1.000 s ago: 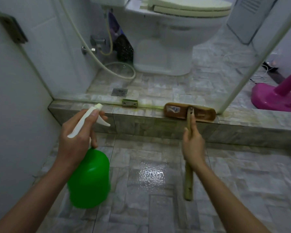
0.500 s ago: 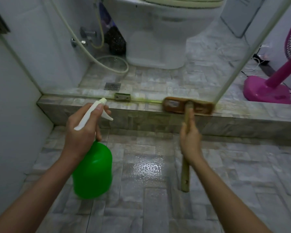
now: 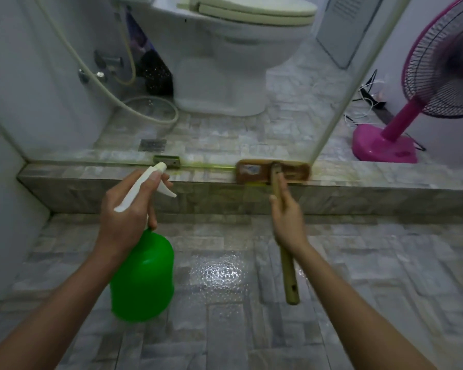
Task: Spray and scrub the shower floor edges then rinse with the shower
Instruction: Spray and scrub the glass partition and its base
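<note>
Head view: curb edge sprayed, scrubbing under way, rinse not yet started.
Nearest, the left hand point(image 3: 129, 209) grips the green spray bottle point(image 3: 143, 276) at its neck. The right hand point(image 3: 288, 217) is curled round the scrub brush point(image 3: 251, 170) handle, with the brush head on the tiled curb point(image 3: 91, 190) by the glass panel point(image 3: 332, 102). Greenish spray streaks the curb. Other edges likely remain. Since half a second ago, both grips and the brush spot are unchanged, and the nozzle is nearer the metal bracket point(image 3: 167, 161).
</note>
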A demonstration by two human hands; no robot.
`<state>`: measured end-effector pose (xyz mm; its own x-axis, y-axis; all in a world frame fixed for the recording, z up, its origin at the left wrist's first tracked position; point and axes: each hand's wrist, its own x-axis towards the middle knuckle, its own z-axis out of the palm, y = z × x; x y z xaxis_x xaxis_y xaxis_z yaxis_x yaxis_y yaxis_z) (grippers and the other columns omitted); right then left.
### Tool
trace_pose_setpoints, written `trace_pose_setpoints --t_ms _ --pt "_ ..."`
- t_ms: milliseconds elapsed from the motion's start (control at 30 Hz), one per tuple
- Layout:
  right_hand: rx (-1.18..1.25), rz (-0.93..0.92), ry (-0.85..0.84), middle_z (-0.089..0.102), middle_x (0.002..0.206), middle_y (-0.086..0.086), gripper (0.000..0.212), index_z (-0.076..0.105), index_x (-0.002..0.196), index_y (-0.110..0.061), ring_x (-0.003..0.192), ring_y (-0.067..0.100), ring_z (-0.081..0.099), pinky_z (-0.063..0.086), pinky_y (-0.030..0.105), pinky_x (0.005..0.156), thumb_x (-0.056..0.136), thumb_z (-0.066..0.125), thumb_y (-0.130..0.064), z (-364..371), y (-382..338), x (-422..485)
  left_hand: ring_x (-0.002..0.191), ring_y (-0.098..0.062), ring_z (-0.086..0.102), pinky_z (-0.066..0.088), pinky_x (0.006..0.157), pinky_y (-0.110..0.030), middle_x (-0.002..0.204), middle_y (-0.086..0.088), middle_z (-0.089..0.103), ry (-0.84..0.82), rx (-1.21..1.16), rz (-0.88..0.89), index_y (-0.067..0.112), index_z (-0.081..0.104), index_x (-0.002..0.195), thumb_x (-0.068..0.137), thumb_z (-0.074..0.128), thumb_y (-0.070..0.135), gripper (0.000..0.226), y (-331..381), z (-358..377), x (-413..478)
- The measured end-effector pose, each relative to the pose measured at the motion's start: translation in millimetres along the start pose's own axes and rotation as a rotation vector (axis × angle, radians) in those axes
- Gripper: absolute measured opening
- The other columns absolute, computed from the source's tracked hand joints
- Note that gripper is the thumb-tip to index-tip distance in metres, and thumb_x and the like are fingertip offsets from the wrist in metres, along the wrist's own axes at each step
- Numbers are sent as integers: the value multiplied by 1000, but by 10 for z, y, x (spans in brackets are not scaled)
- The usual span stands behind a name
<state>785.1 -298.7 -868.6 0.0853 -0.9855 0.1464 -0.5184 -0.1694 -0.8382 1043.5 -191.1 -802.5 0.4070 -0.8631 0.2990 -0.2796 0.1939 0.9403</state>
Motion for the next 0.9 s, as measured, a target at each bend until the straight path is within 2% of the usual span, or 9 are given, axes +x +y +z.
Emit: trace_pose_setpoints --t_ms 100,233,333,433,567,667,700,767,900 --pt "-35 -26 -207 63 79 -8 55 21 145 -50 44 -3 42 39 17 46 101 42 -26 154 -42 -15 37 -26 47 42 41 -22 83 -30 67 -45 -20 9 38 74 96 100 52 39 22 26 78 15" --pt "-47 -25 13 63 117 -6 53 31 147 -34 87 -4 60 51 24 81 100 45 -17 -453 280 91 40 -31 49 42 40 -23 85 -6 74 -27 -75 15 51 73 91 96 51 43 23 65 72 26" --pt "-21 152 207 61 79 4 53 26 148 -37 55 13 49 42 31 54 101 42 -21 -555 346 58 38 -26 48 41 39 -22 88 -1 74 -17 -34 9 40 74 98 100 52 35 22 51 29 -2" --pt "12 46 88 68 107 6 55 24 149 -37 72 28 62 44 28 61 100 43 -20 153 -80 -67 36 -17 46 40 38 -22 89 -3 74 16 7 -8 18 73 103 103 51 26 24 2 -62 -47" --pt "128 -6 -229 70 94 12 57 16 143 -53 52 9 45 43 30 51 101 40 -24 1036 -577 -129 34 -16 46 39 39 -21 86 -5 73 34 30 -8 32 72 96 102 51 26 22 28 -242 -126" --pt "155 -51 -117 62 116 -23 55 23 146 -46 75 -9 55 45 17 69 101 42 -20 912 -566 -140 35 -17 45 39 38 -22 92 1 74 123 32 -27 30 72 98 103 51 23 22 80 -505 -208" --pt "153 -41 -32 58 122 -24 55 22 146 -44 81 -5 58 46 18 72 101 41 -19 830 -479 -147 35 -17 45 39 39 -22 92 1 74 159 41 -39 29 71 98 104 51 23 22 87 -589 -236" --pt "149 62 77 66 97 -2 55 19 146 -46 59 9 51 42 27 59 101 40 -22 838 -444 -177 36 -17 45 39 40 -21 91 2 74 228 66 -59 30 71 94 103 52 24 22 73 -754 -310" --pt "78 -49 -80 53 64 -2 61 10 149 -44 43 10 35 35 28 47 101 38 -20 1587 -852 -312 36 -17 46 39 40 -20 89 3 74 303 96 -80 33 71 95 100 54 28 18 60 -958 -378"
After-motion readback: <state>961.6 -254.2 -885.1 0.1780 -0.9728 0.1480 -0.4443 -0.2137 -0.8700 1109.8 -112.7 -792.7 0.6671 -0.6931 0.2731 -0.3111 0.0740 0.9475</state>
